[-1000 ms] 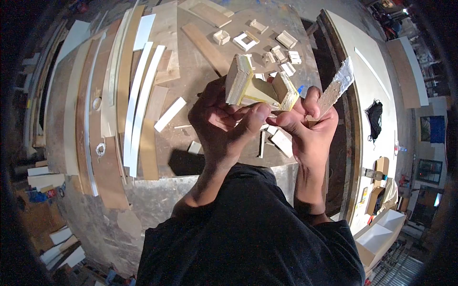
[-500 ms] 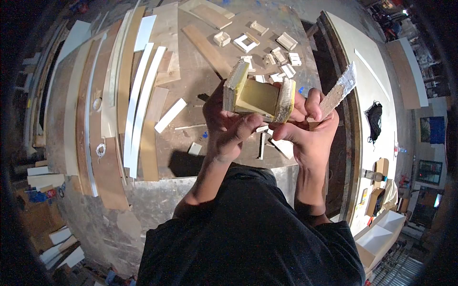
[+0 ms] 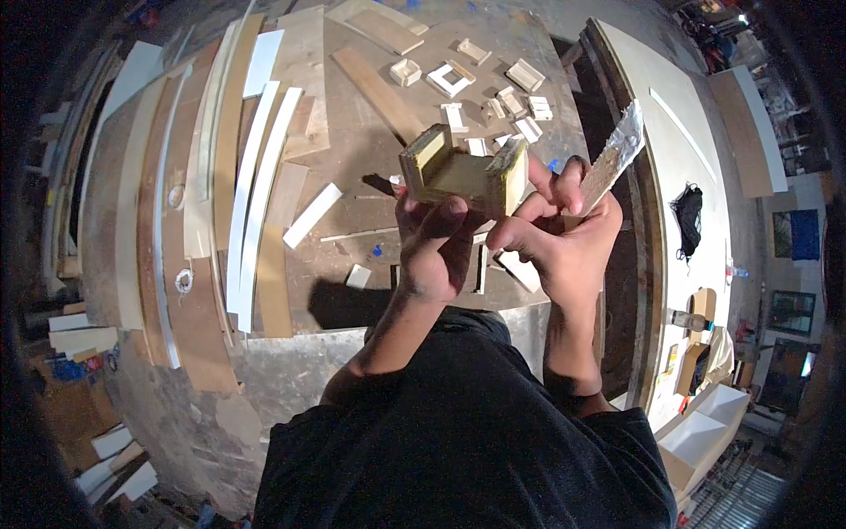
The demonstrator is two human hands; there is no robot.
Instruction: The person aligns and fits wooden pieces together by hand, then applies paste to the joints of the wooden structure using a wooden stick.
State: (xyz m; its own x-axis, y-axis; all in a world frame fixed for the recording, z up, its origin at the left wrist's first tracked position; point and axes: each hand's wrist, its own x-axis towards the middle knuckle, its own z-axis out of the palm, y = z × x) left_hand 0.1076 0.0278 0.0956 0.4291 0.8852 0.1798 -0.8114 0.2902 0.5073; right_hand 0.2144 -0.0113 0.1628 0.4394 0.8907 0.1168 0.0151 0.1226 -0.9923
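Observation:
My left hand [image 3: 429, 256] grips a small U-shaped wooden piece [image 3: 467, 176] from below, its thumb against the near side. The piece has two upright end walls with rough, yellowish edges and a flat floor between them. Between the fingers of my right hand [image 3: 573, 234] is a flat strip [image 3: 612, 159], rough and beige, with white stuff smeared over its upper end. The right fingers are close to the piece's right wall; whether they touch it I cannot tell. Both hands are above the worktable [image 3: 352, 132].
Several small wooden assemblies [image 3: 526, 76] lie at the back of the table. Long boards and white strips [image 3: 264, 203] cover its left side. A short white block [image 3: 313, 215] lies nearer. To the right, a second pale table [image 3: 652, 70] holds a black cloth-like item [image 3: 688, 220].
The wooden piece has tilted in my left hand, so less of its inner floor shows. My right hand and the strip have shifted slightly left and up.

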